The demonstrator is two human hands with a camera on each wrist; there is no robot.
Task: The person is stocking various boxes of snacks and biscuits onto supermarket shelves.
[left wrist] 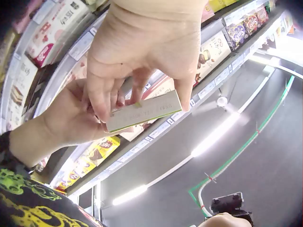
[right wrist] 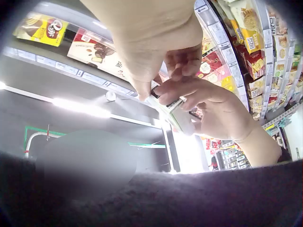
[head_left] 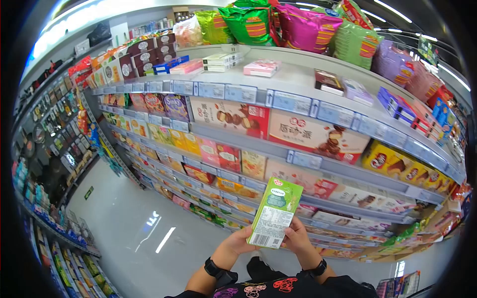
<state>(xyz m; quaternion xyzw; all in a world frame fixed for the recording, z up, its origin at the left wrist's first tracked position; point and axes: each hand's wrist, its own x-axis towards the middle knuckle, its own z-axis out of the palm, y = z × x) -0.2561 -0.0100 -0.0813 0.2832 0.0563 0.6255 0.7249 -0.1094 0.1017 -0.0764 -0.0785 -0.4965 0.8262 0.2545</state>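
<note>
A green box (head_left: 276,212), its printed back with barcode facing up, is held upright and slightly tilted between both hands. The left hand (head_left: 240,241) grips its lower left edge, the right hand (head_left: 297,237) its lower right edge. In the left wrist view the box's narrow end (left wrist: 144,112) shows between the fingers of the left hand (left wrist: 142,52), with the right hand (left wrist: 66,116) behind it. From the right wrist, the right hand (right wrist: 151,47) and the left hand (right wrist: 218,109) both hold the box (right wrist: 174,116), partly hidden by fingers.
Long shelves (head_left: 238,136) packed with snack boxes curve around in front. Large colourful bags (head_left: 308,27) stand along the top shelf, with a few small boxes (head_left: 262,68) below them. More racks (head_left: 59,129) stand at the left, across a grey floor (head_left: 134,213). A basket (head_left: 399,285) is at lower right.
</note>
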